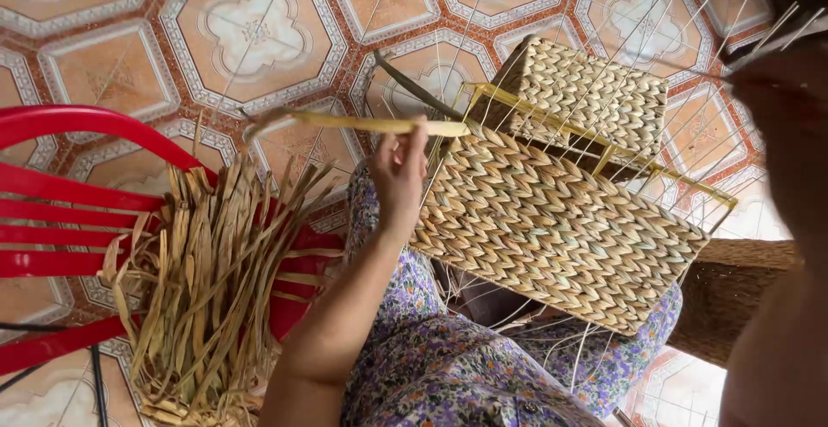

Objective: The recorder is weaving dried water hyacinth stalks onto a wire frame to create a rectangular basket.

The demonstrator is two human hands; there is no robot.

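On a patterned tile floor (259,30), your left hand (398,172) pinches a dried strand (362,123) beside the woven basket (552,229); your right hand's grip cannot be told.

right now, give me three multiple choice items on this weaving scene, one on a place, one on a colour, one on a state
1. Where does the loose straw lie?
A on the chair
B inside the basket
C on a table

2. What colour is the chair?
A blue
B red
C green

3. What is the left hand doing?
A resting flat on the floor
B hanging empty
C pinching a strand

A: the straw is heaped on the chair seat.
B: its slats are red.
C: the fingers close on a strand beside the basket.
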